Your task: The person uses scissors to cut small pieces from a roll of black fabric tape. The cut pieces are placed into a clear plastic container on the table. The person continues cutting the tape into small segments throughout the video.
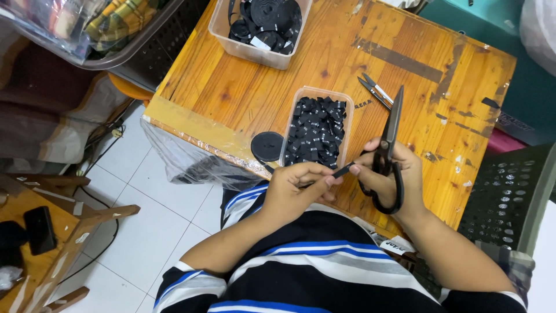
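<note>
My left hand (295, 188) pinches a narrow black label strip (341, 170) at the near edge of the wooden table (243, 87). My right hand (394, 179) grips large black scissors (389, 139), blades pointing away from me, and its fingertips touch the strip's end. Just beyond my hands stands a clear plastic tub (295, 110) full of cut black labels (317, 130).
A black ribbon roll (267, 146) lies left of the tub. A second clear tub (255, 53) with black ribbon sits at the far edge. Small snips (375, 91) lie mid-table. A dark perforated chair (509, 197) stands at right, a wooden stool with a phone (39, 229) at left.
</note>
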